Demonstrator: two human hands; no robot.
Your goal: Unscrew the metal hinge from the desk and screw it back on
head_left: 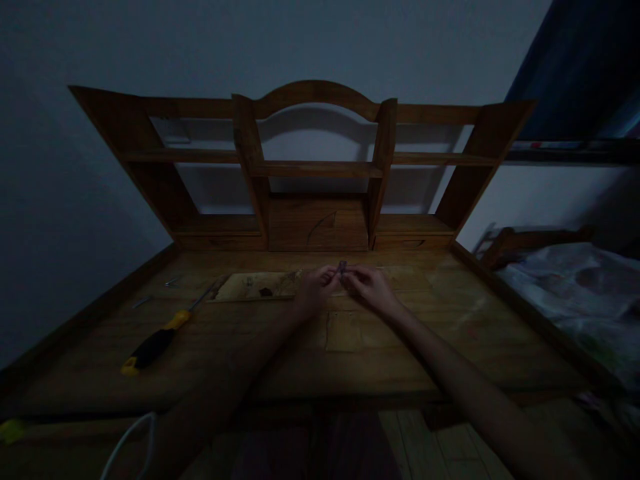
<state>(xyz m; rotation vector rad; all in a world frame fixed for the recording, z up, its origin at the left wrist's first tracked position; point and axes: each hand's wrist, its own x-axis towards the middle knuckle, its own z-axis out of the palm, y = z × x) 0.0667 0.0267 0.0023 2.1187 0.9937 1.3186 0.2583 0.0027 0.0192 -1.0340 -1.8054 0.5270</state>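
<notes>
Both my hands meet over the middle of a wooden desk (pixel 450 333). My left hand (pixel 314 288) and my right hand (pixel 369 285) are closed in a pinch on one small dark object (pixel 342 268) held between their fingertips. The light is too dim for me to name it. Just behind the hands lies a long shallow wooden strip (pixel 250 285) with small dark bits on it.
A yellow-and-black screwdriver (pixel 156 341) lies on the desk's left side, with small metal pieces (pixel 173 281) beyond it. A wooden shelf unit (pixel 315 167) stands at the back against the wall. A white cable (pixel 127 437) hangs at the front left. Pale bedding (pixel 575 293) lies on the right.
</notes>
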